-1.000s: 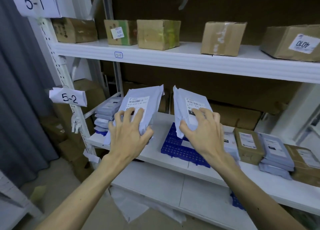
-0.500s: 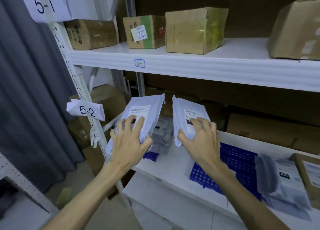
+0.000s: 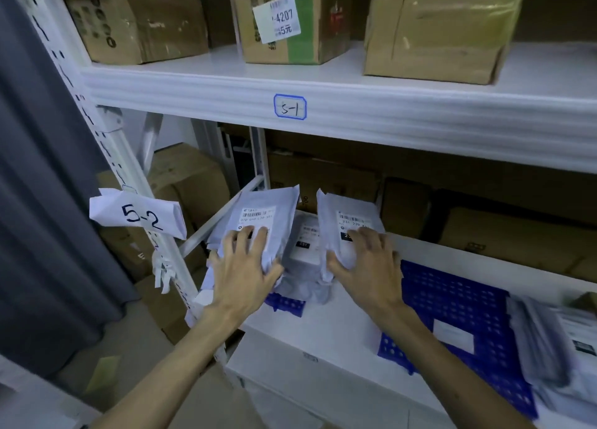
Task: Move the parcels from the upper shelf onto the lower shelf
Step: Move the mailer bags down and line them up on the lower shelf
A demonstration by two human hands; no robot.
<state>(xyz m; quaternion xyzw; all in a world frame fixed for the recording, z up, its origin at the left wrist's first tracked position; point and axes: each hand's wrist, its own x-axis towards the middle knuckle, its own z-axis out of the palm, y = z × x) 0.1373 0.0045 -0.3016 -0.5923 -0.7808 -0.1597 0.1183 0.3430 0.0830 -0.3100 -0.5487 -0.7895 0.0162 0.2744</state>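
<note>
My left hand (image 3: 240, 267) grips a pale grey parcel bag (image 3: 271, 210) with a barcode label, held at the left end of the lower shelf (image 3: 339, 335). My right hand (image 3: 371, 267) grips a second grey parcel bag (image 3: 349, 213) just to the right of it. Between and under the two bags lies a stack of grey parcels (image 3: 303, 251) on the lower shelf. The upper shelf (image 3: 355, 105), tagged 5-1, carries three cardboard boxes (image 3: 290, 18).
A blue perforated mat (image 3: 458, 302) covers the lower shelf to the right, with more grey parcels (image 3: 555, 341) at its right end. Brown cartons (image 3: 500, 234) line the back. A paper tag 5-2 (image 3: 139, 217) hangs from the left upright; a grey curtain (image 3: 38, 202) hangs beyond.
Both hands carried their bags to the left along the lower shelf and now hold them over the stack of grey parcels at its left end. The view moved closer and leftward.
</note>
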